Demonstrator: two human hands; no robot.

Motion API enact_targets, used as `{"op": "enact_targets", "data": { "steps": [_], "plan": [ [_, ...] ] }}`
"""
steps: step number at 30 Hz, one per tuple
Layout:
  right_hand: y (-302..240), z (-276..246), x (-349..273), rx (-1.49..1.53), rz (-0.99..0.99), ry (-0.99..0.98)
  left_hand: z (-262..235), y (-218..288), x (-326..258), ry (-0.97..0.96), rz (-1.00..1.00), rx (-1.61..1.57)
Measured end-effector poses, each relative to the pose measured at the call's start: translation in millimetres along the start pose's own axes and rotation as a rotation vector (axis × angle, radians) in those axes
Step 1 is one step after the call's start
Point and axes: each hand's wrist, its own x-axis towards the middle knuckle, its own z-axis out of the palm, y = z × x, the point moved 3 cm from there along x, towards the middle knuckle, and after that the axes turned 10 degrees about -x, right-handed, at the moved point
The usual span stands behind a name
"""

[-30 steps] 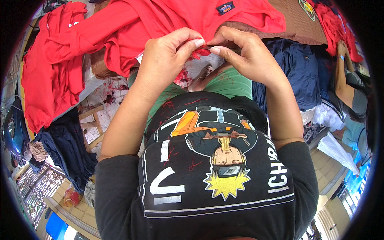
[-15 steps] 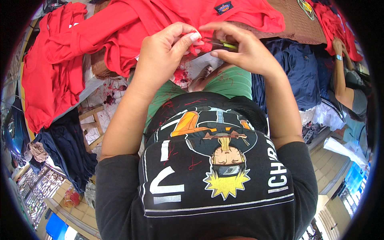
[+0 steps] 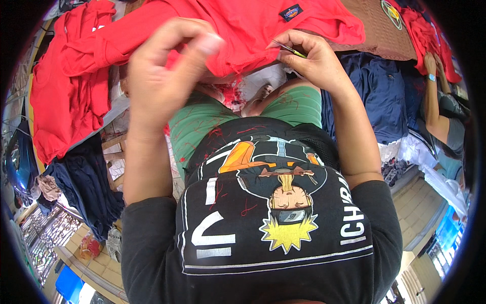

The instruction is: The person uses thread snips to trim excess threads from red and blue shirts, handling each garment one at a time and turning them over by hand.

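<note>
Left hand [image 3: 164, 68]: showing blurred, narrowly curled; cannot tell if holding anything.
Right hand [image 3: 314, 58]: gripping thread snips [image 3: 289, 49].
Red shirt [image 3: 233, 30]: apparently undergoing trimming.
Shirt edge [image 3: 248, 64]: calling for steadying next.

Left hand [image 3: 164, 73] raised, blurred, right hand [image 3: 312, 57] pinching

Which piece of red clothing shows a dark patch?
The red garment in the upper middle: its dark patch sits near the picture's top edge. The far-left red cloth and the far-right red cloth show no such patch.
</note>
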Motion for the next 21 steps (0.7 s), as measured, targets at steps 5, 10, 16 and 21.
{"op": "enact_targets", "data": {
  "steps": [5, 10, 16, 21],
  "plan": [
    [-2, 0, 0, 0.008, 0.037, -0.030, 34, -18, -11, -0.055, 0.052, 0.682],
    [0, -2, 1, -0.039, 0.010, -0.014, 38, -28, -17, 0.016, 0.043, 0.690],
    [2, -4, 0, -0.157, 0.018, 0.016, 26, -27, -18, 0.092, -0.177, 0.403],
    [2, -3, -3, -0.150, 0.001, -0.002, 27, -32, -20, 0.116, -0.417, 0.043]
  ]
}}
